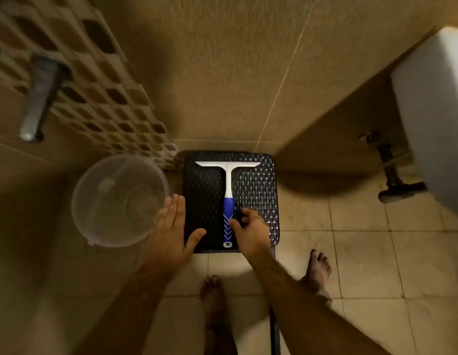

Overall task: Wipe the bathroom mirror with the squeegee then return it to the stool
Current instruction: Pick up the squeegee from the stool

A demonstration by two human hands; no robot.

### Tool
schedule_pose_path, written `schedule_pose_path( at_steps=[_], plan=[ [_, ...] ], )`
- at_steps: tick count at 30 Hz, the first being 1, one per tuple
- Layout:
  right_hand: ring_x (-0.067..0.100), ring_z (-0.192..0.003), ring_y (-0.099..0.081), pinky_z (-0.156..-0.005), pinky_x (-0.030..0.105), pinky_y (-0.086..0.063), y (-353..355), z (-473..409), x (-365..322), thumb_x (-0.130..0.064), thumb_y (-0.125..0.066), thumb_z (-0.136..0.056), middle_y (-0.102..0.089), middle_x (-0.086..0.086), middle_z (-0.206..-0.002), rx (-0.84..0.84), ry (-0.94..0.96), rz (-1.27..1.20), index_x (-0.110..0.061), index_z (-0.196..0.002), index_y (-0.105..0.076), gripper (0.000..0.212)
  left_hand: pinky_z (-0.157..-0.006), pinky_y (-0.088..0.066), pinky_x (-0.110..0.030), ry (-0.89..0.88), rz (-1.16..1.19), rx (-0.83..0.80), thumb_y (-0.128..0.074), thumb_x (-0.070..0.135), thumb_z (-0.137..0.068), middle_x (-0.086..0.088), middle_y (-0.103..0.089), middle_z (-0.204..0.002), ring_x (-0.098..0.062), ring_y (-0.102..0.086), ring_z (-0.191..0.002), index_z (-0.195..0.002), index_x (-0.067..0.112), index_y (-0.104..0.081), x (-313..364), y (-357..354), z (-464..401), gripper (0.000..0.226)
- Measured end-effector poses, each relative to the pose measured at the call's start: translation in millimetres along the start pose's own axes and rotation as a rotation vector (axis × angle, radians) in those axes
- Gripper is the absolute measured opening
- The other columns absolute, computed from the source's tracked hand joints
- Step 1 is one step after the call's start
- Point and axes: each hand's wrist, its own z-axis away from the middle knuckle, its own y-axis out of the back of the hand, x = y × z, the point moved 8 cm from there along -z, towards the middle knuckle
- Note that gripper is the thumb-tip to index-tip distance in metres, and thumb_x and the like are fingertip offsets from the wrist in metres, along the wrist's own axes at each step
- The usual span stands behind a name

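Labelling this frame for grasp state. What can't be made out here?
- Mirror: not in the head view, so wiped or not is unknown.
- Right hand on the squeegee handle: contact unclear; fingers curl beside it.
- Stool legs: hidden under its seat.
- Bucket and wall tap: motion-blurred.
- Left hand: flat; touching the stool edge unclear.

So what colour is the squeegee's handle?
Blue with white chevrons, on the squeegee, head view.

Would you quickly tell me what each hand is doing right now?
Left hand: open, fingers straight, holding nothing.
Right hand: fingers curling at the squeegee handle on the stool; grip cannot be told.
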Motion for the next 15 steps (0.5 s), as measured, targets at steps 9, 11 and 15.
schedule_pose_path(
  at_steps=[9,11,15],
  plan=[
    [0.025,-0.092,-0.066,-0.08,0.034,-0.053,-42,-28,7,-0.039,-0.072,-0.08,-0.07,0.007,-0.103,-0.013,-0.05,-0.025,-0.014,-0.119,-0.06,0.047,-0.118,-0.006,-0.031,0.045,-0.066,-0.01,0.003,0.079,-0.084,-0.007,-0.007,-0.162,-0.015,0.002,-0.149,-0.155,0.009,-0.008,1,-46,12,0.1],
    [0.029,-0.088,-0.067,-0.076,0.034,-0.053,-39,-29,5,-0.035,-0.067,-0.084,-0.07,0.01,-0.097,-0.008,-0.05,-0.024,-0.011,-0.111,-0.062,0.037,-0.118,-0.006,-0.03,0.036,-0.08,-0.007,0.003,0.078,-0.085,-0.007,-0.008,-0.162,-0.015,0.001,-0.149,-0.155,0.008,-0.009,8,-42,14,0.1],
    [0.031,-0.077,-0.066,-0.062,0.04,-0.059,-18,-15,-8,-0.027,-0.058,-0.088,-0.066,0.019,-0.095,0.005,-0.104,-0.155,-0.008,-0.105,-0.057,0.025,-0.12,-0.006,-0.032,0.035,0.01,0.007,0.003,0.083,-0.08,-0.002,0.0,-0.162,-0.012,0.007,-0.147,-0.156,0.011,-0.005,20,-13,19,0.104]
  ],
)
